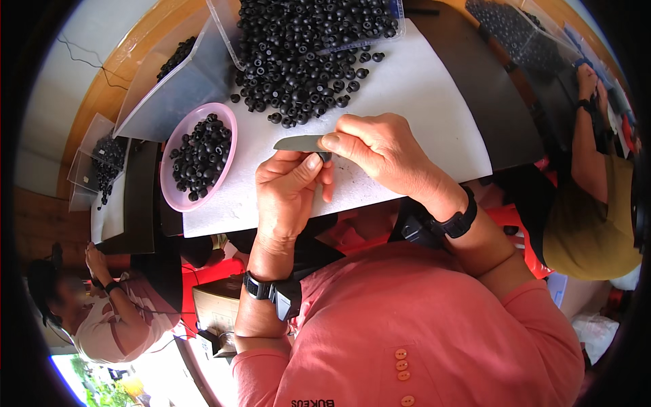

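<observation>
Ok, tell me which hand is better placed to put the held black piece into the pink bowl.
Probably the left hand: its thumb and fingers already hold the black piece, and it is nearer the pink bowl. The right hand is farther off and holds a flat grey blade.

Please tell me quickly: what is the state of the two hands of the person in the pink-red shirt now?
Left hand: closed, holding a small black piece.
Right hand: closed, holding a flat grey blade.
</observation>
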`<state>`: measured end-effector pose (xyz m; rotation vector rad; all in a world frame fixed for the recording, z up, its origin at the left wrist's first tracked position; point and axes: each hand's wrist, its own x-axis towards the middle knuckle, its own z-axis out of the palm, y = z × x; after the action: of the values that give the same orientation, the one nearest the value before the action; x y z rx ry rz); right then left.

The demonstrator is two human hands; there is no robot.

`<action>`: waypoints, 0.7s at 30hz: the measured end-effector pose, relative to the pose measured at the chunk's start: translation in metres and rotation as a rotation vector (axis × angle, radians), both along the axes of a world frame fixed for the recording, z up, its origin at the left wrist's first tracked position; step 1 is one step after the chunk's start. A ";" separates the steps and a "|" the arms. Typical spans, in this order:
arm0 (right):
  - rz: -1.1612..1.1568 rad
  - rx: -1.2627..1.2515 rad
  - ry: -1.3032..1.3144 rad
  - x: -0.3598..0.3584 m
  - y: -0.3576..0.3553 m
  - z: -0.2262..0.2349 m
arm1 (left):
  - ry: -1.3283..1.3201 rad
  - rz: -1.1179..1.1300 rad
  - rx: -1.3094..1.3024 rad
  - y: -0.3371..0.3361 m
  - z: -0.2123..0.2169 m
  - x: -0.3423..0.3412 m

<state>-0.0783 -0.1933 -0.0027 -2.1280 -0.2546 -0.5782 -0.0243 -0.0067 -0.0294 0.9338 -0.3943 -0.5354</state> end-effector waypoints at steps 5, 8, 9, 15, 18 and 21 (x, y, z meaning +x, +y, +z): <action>0.003 -0.027 -0.046 0.001 0.000 -0.002 | 0.021 0.006 0.006 0.001 -0.001 0.000; 0.022 -0.114 -0.104 0.002 0.000 -0.008 | 0.044 0.019 -0.017 0.000 0.000 0.001; 0.041 -0.167 -0.163 0.003 0.001 -0.012 | 0.057 0.028 -0.041 -0.002 0.002 0.003; -0.004 0.384 0.000 0.000 -0.004 -0.007 | 0.030 0.021 -0.040 -0.004 0.004 0.002; -0.003 0.287 0.010 -0.002 -0.003 -0.004 | 0.009 0.050 0.008 -0.005 0.006 -0.002; 0.013 0.240 0.002 0.000 -0.004 -0.008 | 0.003 0.045 0.008 -0.004 0.005 -0.002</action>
<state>-0.0784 -0.1973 -0.0104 -1.8935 -0.1874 -0.5693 -0.0264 -0.0110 -0.0247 0.9474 -0.3680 -0.4971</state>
